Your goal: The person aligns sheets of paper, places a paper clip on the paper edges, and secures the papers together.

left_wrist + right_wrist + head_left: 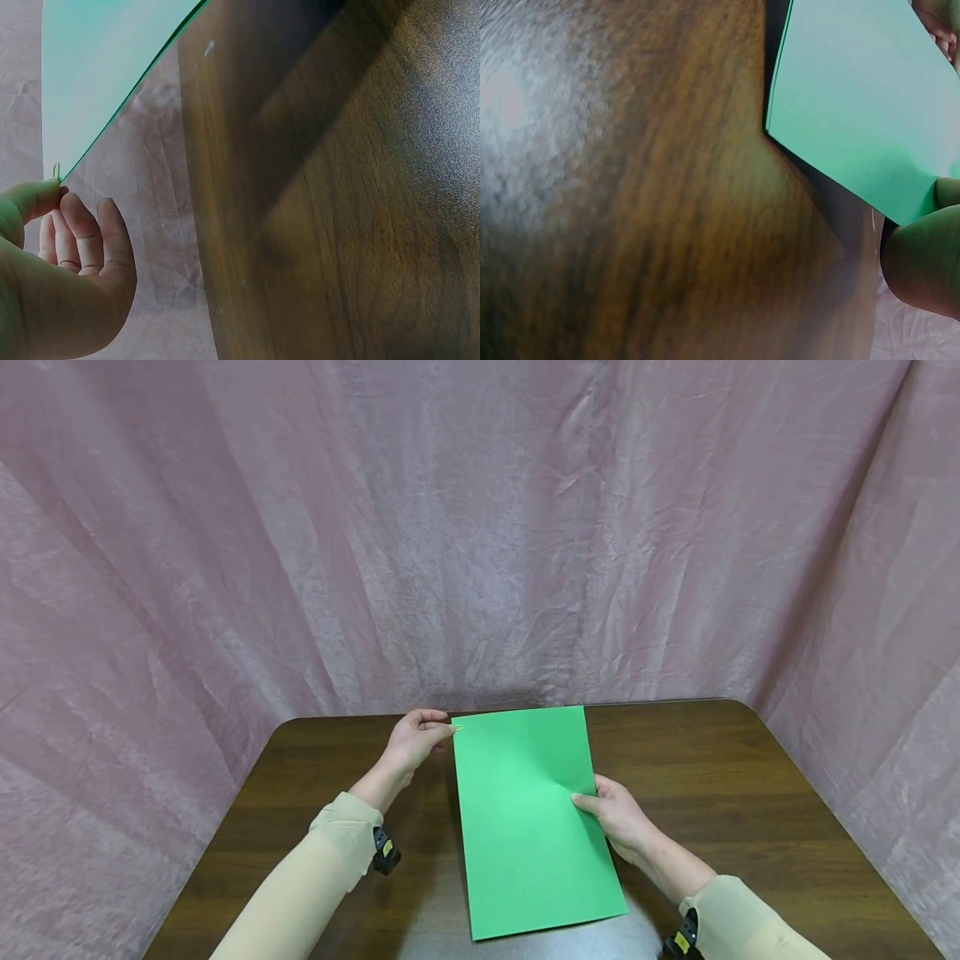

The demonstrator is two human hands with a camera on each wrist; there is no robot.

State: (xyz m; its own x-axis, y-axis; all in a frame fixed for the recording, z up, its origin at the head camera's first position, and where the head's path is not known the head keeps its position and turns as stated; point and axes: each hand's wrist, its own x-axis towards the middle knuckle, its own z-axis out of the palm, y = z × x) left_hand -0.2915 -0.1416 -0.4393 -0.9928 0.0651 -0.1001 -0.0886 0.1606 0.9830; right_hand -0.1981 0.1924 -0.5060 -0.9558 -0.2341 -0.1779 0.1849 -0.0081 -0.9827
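A green sheet of paper or card (528, 827), seemingly more than one layer thick at its edge, is held up over the table, its far end raised. At its far left corner sits a small yellowish paper clip (459, 727). My left hand (408, 747) pinches the clip and that corner between thumb and forefinger; in the left wrist view the other fingers curl loosely below the clip (56, 171). My right hand (618, 818) grips the right edge, thumb on top and fingers hidden underneath. The right wrist view shows the green sheet (855, 105) beside the thumb.
A dark brown wooden table (712, 777) with rounded far corners lies under the sheet. Pink curtains (480, 527) hang behind it and along both sides. Light reflects off the near part of the tabletop.
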